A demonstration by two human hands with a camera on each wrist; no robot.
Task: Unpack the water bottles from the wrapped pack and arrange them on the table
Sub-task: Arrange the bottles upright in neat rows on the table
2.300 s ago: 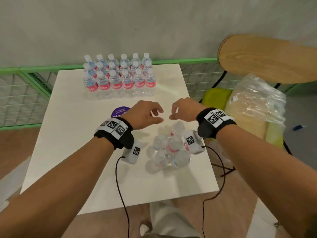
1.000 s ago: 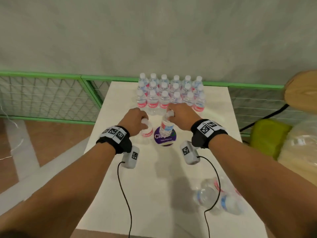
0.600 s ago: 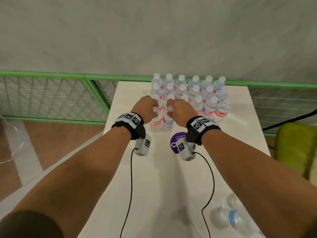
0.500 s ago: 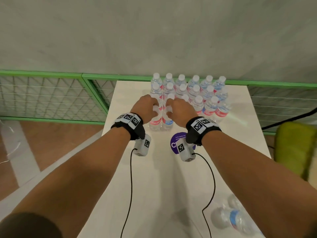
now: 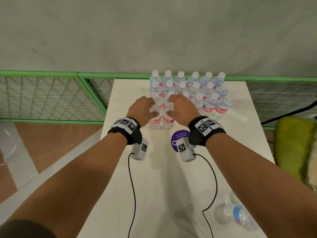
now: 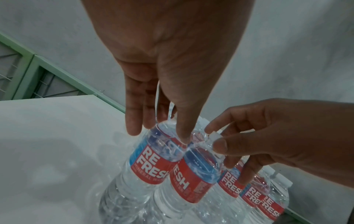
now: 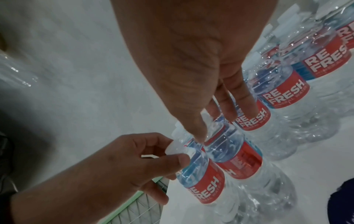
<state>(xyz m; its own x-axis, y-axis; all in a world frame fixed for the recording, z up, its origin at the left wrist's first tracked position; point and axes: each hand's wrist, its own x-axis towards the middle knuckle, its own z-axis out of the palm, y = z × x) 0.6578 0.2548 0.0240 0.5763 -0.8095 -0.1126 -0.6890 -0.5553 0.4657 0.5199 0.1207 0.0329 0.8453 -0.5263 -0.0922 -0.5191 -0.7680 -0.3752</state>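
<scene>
Two clear water bottles with red and blue labels stand side by side on the white table (image 5: 163, 186), in front of the left end of the arranged rows of bottles (image 5: 193, 88). My left hand (image 5: 153, 111) (image 6: 159, 134) (image 7: 175, 150) pinches the top of the left bottle (image 5: 155, 121) (image 6: 151, 163) (image 7: 205, 181). My right hand (image 5: 169, 110) (image 6: 213, 137) (image 7: 214, 127) pinches the cap of the right bottle (image 5: 169, 120) (image 6: 191, 178) (image 7: 239, 160). The torn pack (image 5: 238, 215) with a few bottles lies at the near right edge.
A purple round sticker (image 5: 180, 136) lies on the table under my right wrist. A green mesh fence (image 5: 51, 97) runs behind and left of the table, with a grey wall beyond. A yellow-green seat (image 5: 295, 148) stands to the right.
Both hands lifted a bottle each from the pack and carried them to the far rows. Over the last half second the bottles stand still and the hands stay on their tops.
</scene>
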